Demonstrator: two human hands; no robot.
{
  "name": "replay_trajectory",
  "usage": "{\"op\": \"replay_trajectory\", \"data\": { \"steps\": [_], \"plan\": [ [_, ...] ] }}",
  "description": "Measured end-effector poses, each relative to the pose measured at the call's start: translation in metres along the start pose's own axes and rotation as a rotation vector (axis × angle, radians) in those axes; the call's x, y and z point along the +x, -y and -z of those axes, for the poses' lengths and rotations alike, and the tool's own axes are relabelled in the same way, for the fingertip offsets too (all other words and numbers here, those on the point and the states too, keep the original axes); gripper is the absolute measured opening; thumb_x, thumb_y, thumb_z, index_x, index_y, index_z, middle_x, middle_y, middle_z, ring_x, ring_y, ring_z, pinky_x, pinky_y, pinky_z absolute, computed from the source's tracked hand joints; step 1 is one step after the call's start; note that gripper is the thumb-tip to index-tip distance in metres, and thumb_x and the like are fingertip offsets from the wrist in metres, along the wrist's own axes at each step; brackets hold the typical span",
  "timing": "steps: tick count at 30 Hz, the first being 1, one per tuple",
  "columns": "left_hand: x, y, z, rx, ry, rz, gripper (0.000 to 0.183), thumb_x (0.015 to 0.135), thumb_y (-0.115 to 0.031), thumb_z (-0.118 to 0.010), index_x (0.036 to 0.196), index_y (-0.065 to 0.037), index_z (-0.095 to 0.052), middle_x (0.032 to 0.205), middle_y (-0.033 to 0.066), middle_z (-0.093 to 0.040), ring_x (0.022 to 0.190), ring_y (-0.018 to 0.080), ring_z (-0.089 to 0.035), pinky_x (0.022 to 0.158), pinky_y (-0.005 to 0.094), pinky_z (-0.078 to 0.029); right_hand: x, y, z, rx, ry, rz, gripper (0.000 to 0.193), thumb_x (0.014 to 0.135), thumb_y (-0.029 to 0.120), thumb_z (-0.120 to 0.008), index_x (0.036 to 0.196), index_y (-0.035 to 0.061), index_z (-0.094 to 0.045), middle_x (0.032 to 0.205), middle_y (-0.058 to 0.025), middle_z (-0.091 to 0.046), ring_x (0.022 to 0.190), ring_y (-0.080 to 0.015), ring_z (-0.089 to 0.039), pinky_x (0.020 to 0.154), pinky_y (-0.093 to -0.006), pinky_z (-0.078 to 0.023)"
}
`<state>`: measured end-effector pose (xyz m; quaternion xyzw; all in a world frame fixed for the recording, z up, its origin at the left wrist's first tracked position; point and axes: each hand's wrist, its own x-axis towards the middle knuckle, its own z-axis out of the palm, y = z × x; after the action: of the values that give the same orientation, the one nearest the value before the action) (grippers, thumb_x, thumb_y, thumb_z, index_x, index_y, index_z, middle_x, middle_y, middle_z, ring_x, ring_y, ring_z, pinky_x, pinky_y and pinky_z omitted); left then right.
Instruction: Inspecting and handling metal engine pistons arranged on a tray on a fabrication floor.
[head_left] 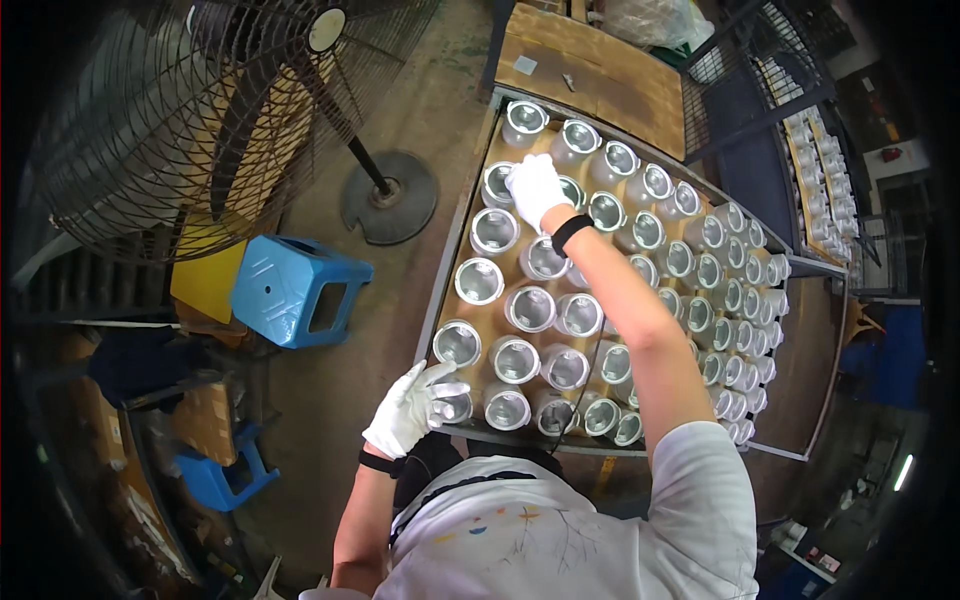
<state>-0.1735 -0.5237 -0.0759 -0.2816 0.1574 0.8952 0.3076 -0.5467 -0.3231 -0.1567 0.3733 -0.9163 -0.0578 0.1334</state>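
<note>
Both my hands wear white gloves and black wristbands. My left hand is at the near left corner of the tray, fingers spread, beside and partly over a clear glass jar. My right arm reaches across to the far left side. There my right hand has its fingers curled in, next to the rim of another glass jar; what lies under the fingers is hidden. Rows of upright clear glass jars stand on the brown board of a metal-framed tray.
A large caged fan stands at the far left, its round base on the floor. Left of the tray is a blue plastic stool. A brown board lies beyond the tray. More glassware fills a rack at far right.
</note>
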Motion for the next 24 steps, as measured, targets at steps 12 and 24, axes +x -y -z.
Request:
{"op": "replay_trajectory", "data": {
  "steps": [12, 24],
  "plan": [
    [-0.029, 0.014, 0.017, -0.045, -0.138, -0.084, 0.060, 0.106, -0.046, -0.044, 0.145, -0.001, -0.046, 0.117, 0.0201, -0.069, 0.077, 0.0207, -0.067, 0.059, 0.0232, -0.053, 0.031, -0.006, 0.025, 0.101, 0.229, -0.259, 0.022, 0.082, 0.021, -0.058, 0.082, 0.0104, -0.078, 0.084, -0.0156, -0.073, 0.086, -0.0323, -0.067, 0.073, -0.0475, -0.045],
    [-0.010, -0.011, -0.039, 0.228, 0.023, -0.124, 0.054, 0.106, -0.048, -0.042, 0.136, -0.005, -0.054, 0.110, 0.0174, -0.070, 0.079, 0.0191, -0.065, 0.064, 0.0274, -0.050, -0.096, 0.016, 0.131, 2.292, 0.160, -0.853, 0.029, 0.102, 0.017, -0.054, 0.124, 0.0009, -0.062, 0.116, -0.0102, -0.068, 0.101, -0.0225, -0.067, 0.089, -0.0371, -0.057]
  ]
}}
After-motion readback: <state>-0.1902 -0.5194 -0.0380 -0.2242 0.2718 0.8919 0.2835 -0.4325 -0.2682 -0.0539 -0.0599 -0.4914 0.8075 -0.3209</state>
